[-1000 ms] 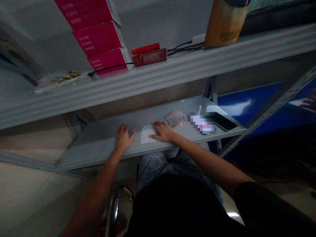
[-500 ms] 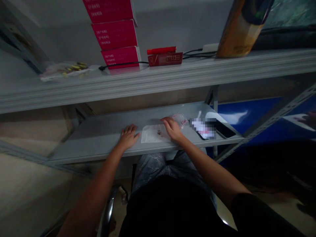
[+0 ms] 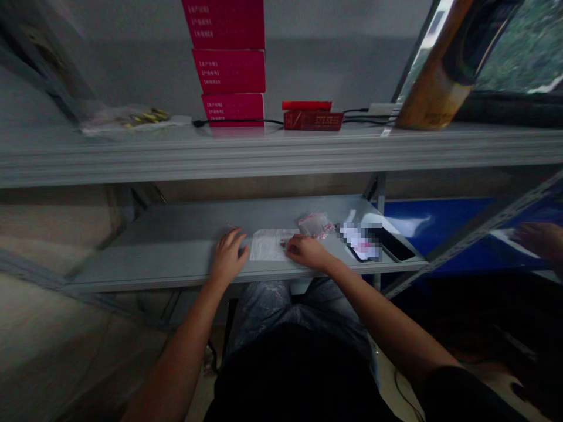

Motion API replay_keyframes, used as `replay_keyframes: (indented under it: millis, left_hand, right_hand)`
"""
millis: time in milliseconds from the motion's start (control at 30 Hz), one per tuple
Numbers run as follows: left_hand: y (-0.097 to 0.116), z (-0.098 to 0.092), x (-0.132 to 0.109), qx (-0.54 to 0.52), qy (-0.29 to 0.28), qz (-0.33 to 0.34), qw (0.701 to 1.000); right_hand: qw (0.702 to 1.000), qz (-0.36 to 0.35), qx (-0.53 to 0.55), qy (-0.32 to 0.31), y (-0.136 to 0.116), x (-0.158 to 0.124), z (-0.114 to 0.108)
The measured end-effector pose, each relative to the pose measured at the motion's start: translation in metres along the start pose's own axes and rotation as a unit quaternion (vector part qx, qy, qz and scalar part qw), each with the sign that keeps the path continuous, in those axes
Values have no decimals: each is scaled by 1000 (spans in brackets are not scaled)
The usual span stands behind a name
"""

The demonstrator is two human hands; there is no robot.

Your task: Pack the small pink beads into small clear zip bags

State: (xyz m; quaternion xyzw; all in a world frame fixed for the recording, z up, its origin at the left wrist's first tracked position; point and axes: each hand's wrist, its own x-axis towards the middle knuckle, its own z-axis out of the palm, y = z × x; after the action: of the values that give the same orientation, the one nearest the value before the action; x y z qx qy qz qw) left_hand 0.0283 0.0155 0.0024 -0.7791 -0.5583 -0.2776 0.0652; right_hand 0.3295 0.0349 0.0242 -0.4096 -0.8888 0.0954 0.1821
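My left hand (image 3: 227,257) rests on the lower grey shelf (image 3: 176,252), fingers spread and flat, just left of a white sheet (image 3: 268,244). My right hand (image 3: 308,252) sits on the right part of that sheet, fingers curled toward small dark bits on it; what they pinch, if anything, is too small to make out. A small clear bag with pink pieces (image 3: 315,224) lies just beyond my right hand.
A dark phone (image 3: 393,243) lies at the right end of the shelf. The upper shelf (image 3: 264,155) carries stacked magenta boxes (image 3: 229,61), a red box (image 3: 313,119), cables, a clear packet (image 3: 127,119) and a brown cylinder (image 3: 444,76). Another person's hand (image 3: 539,240) shows at far right.
My right hand drew back from the clear bag onto the white sheet and curled its fingers. My left hand stayed on the shelf. The view tilted upward.
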Motion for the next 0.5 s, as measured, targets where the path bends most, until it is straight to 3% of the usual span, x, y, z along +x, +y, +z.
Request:
replay_keyframes:
  millis: [167, 267, 500]
  left_hand:
    - [40, -2, -25, -72, -74, 108, 989]
    - [51, 0, -30, -75, -76, 96, 990]
    - [53, 1, -30, -84, -41, 71, 993]
  right_hand:
    - [999, 7, 37, 19, 1, 7, -1]
    - [998, 12, 50, 32, 0, 18, 1]
    - [999, 54, 5, -1, -5, 39, 6]
